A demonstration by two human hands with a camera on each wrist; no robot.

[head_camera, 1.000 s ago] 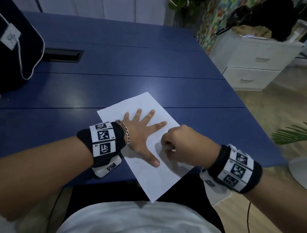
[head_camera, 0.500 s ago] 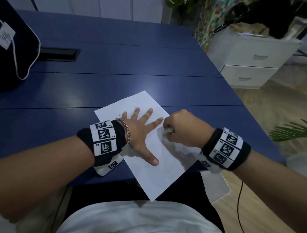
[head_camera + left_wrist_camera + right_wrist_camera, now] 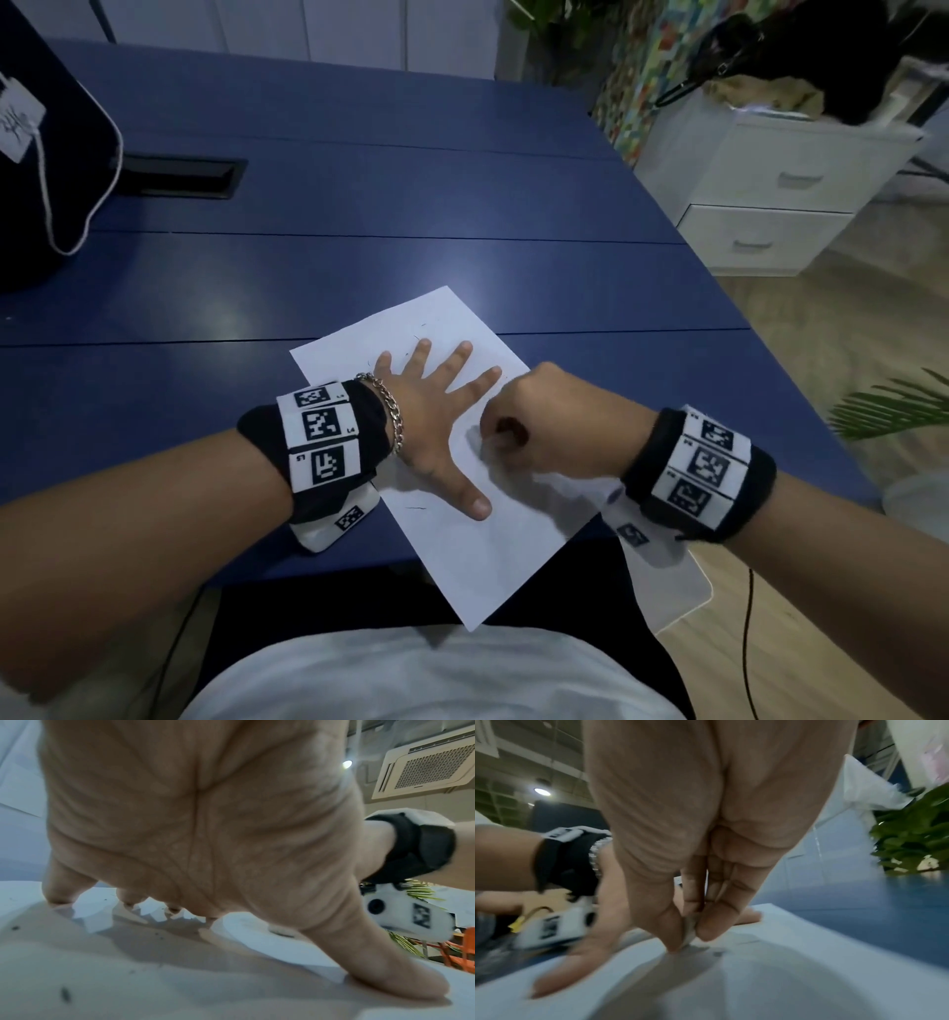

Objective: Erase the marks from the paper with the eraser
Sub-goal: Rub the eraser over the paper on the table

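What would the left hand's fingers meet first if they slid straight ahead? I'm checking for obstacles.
The left hand lies flat on the paper; its fingers point past the far edge onto bare blue table. The way looks free.

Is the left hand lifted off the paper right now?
No, the left hand lies flat with fingers spread on the paper, pinning it to the blue table.

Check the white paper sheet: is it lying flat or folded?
Flat and unfolded. The white paper sheet lies spread on the blue table, pinned by the splayed left hand; one corner overhangs the edge.
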